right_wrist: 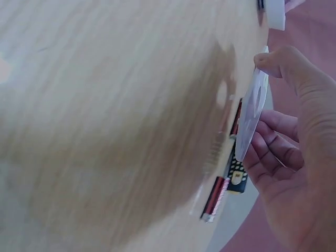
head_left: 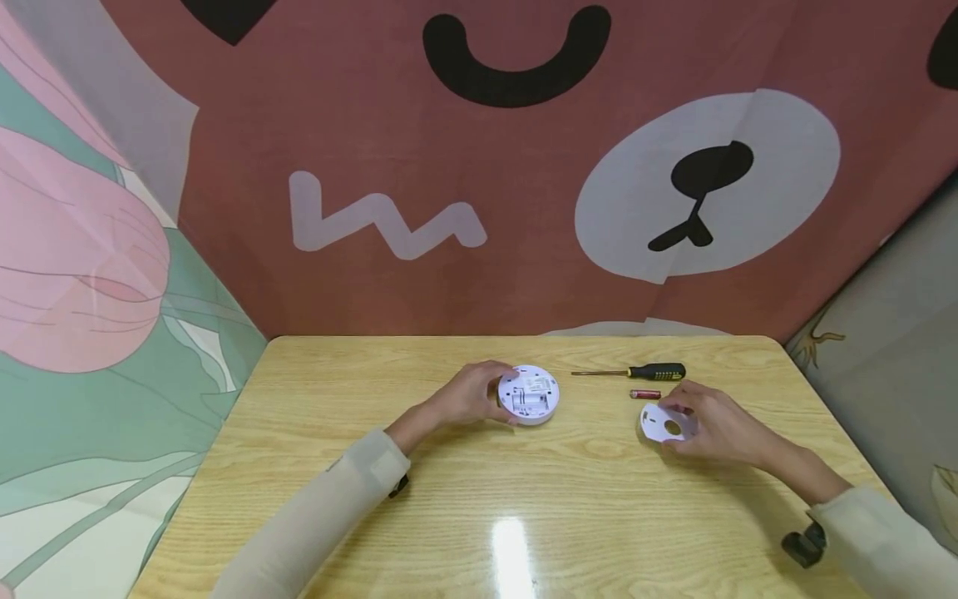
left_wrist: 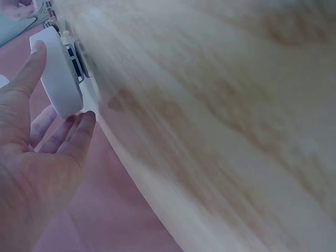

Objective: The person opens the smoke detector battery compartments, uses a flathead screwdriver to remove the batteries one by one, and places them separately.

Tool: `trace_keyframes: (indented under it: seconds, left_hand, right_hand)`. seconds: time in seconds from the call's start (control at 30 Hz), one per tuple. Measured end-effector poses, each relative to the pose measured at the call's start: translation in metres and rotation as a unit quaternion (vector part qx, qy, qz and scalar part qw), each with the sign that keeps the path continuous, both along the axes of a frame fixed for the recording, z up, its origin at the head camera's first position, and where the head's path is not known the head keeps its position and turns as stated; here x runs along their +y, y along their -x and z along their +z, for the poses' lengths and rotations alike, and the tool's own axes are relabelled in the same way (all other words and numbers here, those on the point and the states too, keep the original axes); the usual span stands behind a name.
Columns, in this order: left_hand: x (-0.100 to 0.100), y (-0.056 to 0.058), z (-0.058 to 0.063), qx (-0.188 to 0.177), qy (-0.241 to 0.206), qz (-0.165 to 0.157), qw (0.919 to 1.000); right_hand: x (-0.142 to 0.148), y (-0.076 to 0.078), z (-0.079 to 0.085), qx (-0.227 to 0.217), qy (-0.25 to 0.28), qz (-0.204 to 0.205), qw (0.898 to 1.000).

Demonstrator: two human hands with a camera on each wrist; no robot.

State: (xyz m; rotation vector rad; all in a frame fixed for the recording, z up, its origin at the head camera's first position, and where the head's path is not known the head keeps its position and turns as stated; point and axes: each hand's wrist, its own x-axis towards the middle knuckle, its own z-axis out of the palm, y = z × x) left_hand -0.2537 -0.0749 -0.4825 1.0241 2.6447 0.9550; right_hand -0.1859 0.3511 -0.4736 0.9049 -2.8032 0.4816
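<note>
My left hand [head_left: 471, 393] grips the left side of a round white device [head_left: 528, 394] between thumb and fingers. The device's battery bay faces up in the head view, and its smooth white rim [left_wrist: 56, 73] shows in the left wrist view. To the right, my right hand [head_left: 718, 424] pinches a thin white plate [head_left: 659, 423] with a round hole in it. Seen edge-on in the right wrist view, the plate [right_wrist: 253, 113] stands between the thumb and the fingers. Whether the device touches the table I cannot tell.
A red battery [head_left: 645, 394] lies just beyond the right hand. Behind it is a screwdriver [head_left: 657, 372] with a black and yellow handle, its shaft pointing left. The wooden table [head_left: 419, 516] ends at a patterned cloth backdrop [head_left: 524, 274].
</note>
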Motion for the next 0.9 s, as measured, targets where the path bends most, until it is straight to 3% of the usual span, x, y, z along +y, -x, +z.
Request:
trace_keyframes:
  seconds: [0.37,0.9]
  left_hand:
    - [0.000,0.000,-0.003,0.015,-0.011,0.008,0.9998]
    - [0.000,-0.002,-0.007,-0.011,-0.048,0.011,0.9987]
  right_hand:
    - [-0.029,0.012,0.019,0.000,0.009,-0.020,1.000]
    - [-0.079,0.028,0.038,-0.018,0.049,-0.029,0.998]
